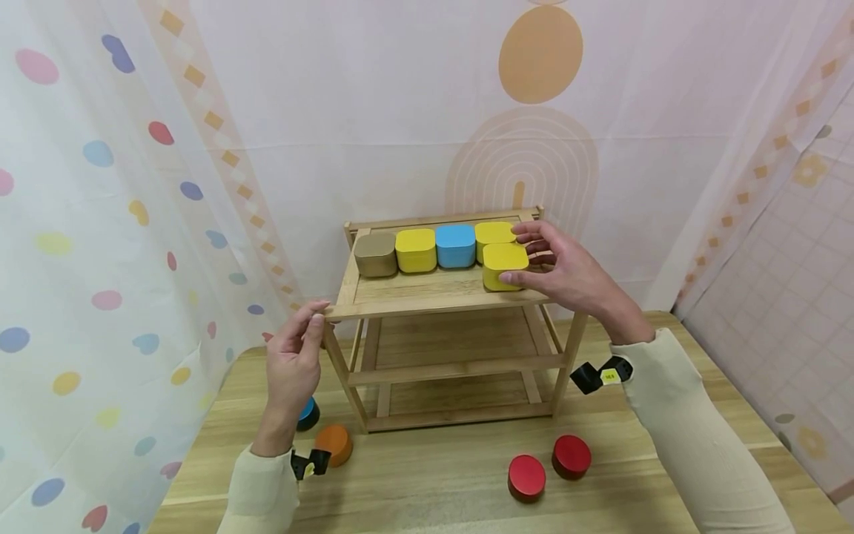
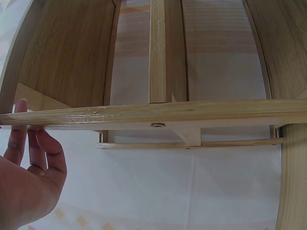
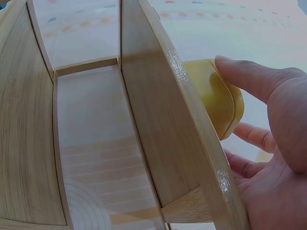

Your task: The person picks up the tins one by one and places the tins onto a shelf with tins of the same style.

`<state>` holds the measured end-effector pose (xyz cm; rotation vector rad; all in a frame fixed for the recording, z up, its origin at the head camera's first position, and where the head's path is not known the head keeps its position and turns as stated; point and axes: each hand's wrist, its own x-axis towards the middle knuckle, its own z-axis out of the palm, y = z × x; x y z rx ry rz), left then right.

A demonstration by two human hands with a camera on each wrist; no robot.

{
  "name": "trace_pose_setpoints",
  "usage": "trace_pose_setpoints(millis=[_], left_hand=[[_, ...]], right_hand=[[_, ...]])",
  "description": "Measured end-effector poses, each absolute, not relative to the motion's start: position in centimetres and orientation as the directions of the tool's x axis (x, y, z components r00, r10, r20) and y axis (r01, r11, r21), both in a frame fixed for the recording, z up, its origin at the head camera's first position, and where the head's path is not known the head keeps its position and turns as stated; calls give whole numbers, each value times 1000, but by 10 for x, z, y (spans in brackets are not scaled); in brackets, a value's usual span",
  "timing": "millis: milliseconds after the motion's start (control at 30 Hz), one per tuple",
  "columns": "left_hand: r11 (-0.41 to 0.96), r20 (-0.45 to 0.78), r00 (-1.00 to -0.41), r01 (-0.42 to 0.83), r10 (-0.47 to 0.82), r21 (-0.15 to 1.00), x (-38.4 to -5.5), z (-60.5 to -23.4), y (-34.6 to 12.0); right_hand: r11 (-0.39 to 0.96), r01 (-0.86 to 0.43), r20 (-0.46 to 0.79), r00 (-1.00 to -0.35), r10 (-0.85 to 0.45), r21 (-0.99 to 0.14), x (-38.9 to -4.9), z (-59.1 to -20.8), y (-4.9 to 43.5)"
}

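A wooden shelf rack (image 1: 427, 305) bears a row of rounded-square tins on its top board. From the left stand a bronze tin (image 1: 376, 256), a yellow tin (image 1: 416, 251), a blue tin (image 1: 457, 246) and another yellow tin (image 1: 494, 231). In front of that last one is the front yellow tin (image 1: 505, 265), and my right hand (image 1: 567, 274) holds it by the right side. The right wrist view shows the thumb against this yellow tin (image 3: 213, 98). At the rack's front left corner, my left hand (image 1: 293, 363) grips the top board's edge.
Two red round tins (image 1: 527, 478) lie on the wooden table (image 1: 427, 482) in front of the rack, to the right. An orange round tin (image 1: 333, 443) and a partly hidden blue-topped tin (image 1: 308, 413) are near the left wrist. Patterned curtains (image 1: 373, 111) hang behind.
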<state>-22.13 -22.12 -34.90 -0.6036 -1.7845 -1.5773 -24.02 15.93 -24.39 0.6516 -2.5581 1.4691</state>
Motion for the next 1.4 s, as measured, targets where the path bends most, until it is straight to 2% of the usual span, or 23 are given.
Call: trace_pose_setpoints(millis=[667,1100,1400], left_hand=[[156,750,-657,736,-73,659,-223,-350,-223],[112,751,-657,743,-66,660,-222,-349,-222],[90,756,-652,750,-64,655,-222,-348,-222]], right_hand=[[432,-470,360,-878,-316,-769,-233,-245,164],[425,-507,404,-860,-313,-750,-211,-248,174],[399,-575,457,-815,-355,-715,-191,-258,181]])
